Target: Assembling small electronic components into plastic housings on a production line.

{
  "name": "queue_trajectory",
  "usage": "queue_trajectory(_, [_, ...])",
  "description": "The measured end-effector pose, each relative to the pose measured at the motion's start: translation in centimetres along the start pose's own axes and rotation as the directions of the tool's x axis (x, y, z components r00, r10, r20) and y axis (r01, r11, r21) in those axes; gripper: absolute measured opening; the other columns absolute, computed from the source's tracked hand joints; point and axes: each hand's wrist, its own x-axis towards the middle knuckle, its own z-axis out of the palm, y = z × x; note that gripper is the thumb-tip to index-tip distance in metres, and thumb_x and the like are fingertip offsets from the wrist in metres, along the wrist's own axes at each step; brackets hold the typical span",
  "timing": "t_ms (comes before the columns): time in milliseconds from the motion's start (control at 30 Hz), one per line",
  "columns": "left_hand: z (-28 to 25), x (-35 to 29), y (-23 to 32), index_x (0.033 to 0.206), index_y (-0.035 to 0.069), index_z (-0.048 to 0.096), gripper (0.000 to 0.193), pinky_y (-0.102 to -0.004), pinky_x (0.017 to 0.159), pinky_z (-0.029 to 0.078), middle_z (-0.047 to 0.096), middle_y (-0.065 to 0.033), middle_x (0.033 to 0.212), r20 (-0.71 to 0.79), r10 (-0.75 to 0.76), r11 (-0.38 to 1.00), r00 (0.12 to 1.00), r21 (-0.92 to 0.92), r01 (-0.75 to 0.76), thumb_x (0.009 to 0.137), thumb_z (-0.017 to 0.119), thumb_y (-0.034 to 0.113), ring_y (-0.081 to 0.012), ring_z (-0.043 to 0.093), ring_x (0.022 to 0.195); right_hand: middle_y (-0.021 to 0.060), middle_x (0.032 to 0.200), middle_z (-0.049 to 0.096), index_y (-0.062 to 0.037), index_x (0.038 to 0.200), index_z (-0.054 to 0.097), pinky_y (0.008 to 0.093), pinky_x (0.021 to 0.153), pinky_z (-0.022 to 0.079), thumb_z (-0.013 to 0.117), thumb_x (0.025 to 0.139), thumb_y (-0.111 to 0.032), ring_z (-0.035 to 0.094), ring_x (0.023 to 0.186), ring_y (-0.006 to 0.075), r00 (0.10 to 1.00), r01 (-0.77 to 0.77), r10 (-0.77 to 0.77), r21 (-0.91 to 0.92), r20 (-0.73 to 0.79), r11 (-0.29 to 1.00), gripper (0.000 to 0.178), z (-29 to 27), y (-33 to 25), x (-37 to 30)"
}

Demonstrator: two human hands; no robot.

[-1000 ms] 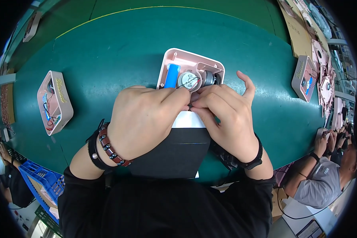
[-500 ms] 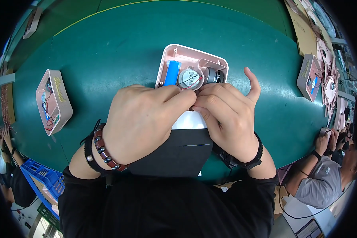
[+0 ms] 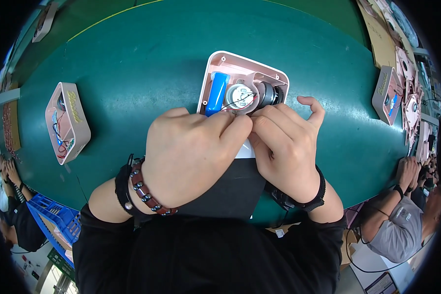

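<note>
An open pale pink plastic housing (image 3: 250, 61) lies in front of me on the table. Inside it are a blue cylindrical cell (image 3: 217, 93), a round whitish metal part (image 3: 239, 93) and a dark ribbed round part (image 3: 268, 94). Thin red and black wires cross the whitish part toward my fingertips. My left hand (image 3: 193, 149) and my right hand (image 3: 290, 152) meet over the housing's near side, thumbs and index fingers pinched together. What sits between those fingertips is hidden. The right little finger sticks out, away from the housing.
Similar pink housings with parts inside stand at the left (image 3: 82, 130) and right (image 3: 381, 93) of the green table (image 3: 142, 63). A black panel (image 3: 225, 191) lies beneath my wrists. Pink parts (image 3: 412, 110) pile up far right. A blue crate (image 3: 54, 215) and other people flank the table.
The housing has shifted a little to the right. Both hands moved with it, the left hand more clearly, and their fingertips remain pinched together.
</note>
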Motion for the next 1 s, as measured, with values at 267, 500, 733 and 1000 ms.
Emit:
queue_trajectory(267, [-0.6, 0.8, -0.6, 0.085, 0.008, 0.058, 0.011, -0.0324, 0.052, 0.042, 0.061, -0.0031, 0.07, 0.117, 0.079, 0.996, 0.99, -0.042, -0.075, 0.076, 0.063, 0.003, -0.024, 0.059, 0.058, -0.0018, 0.072, 0.056, -0.0121, 0.076, 0.058, 0.0459, 0.09, 0.033, 0.066, 0.072, -0.002, 0.059, 0.071, 0.0153, 0.999, 0.015, -0.015, 0.0, -0.047, 1.0, 0.013, 0.6, 0.6, 0.0])
queue_trajectory(500, [-0.3, 0.2, -0.3, 0.085, 0.009, 0.056, 0.009, -0.0313, 0.051, 0.043, 0.059, -0.0022, 0.069, 0.002, 0.048, 0.999, 0.999, 0.017, -0.048, 0.077, 0.061, 0.007, -0.0206, 0.059, 0.058, -0.0024, 0.074, 0.06, -0.0113, 0.077, 0.062, 0.0474, 0.095, 0.031, 0.073, 0.074, -0.006, 0.06, 0.073, 0.0166, 1.0, -0.011, 0.01, 0.13, 0.007, 0.991, 0.013, -0.2, 0.7, 0.2])
queue_trajectory(733, [-0.8, 0.1, -0.6, 0.085, 0.01, 0.055, 0.01, -0.0306, 0.05, 0.041, 0.058, -0.0011, 0.068, -0.019, 0.138, 0.99, 0.99, 0.045, -0.137, 0.077, 0.06, 0.007, -0.0182, 0.06, 0.058, -0.0031, 0.073, 0.062, -0.0126, 0.072, 0.065, 0.0499, 0.101, 0.029, 0.073, 0.072, -0.006, 0.062, 0.072, 0.0143, 0.995, 0.094, -0.09, 0.088, -0.044, 0.992, 0.011, -0.4, 1.3, 0.1])
queue_trajectory(1000, [-0.5, -0.3, 0.0, 0.084, 0.01, 0.054, 0.009, -0.0303, 0.05, 0.041, 0.059, -0.0005, 0.067, -0.011, 0.099, 0.993, 0.995, 0.062, -0.098, 0.077, 0.06, 0.008, -0.0186, 0.06, 0.057, -0.0017, 0.07, 0.062, -0.0116, 0.071, 0.065, 0.0551, 0.107, 0.028, 0.071, 0.071, -0.003, 0.063, 0.067, 0.0152, 0.995, 0.094, -0.094, 0.026, -0.031, 0.995, 0.011, 0.0, 0.4, -0.4])
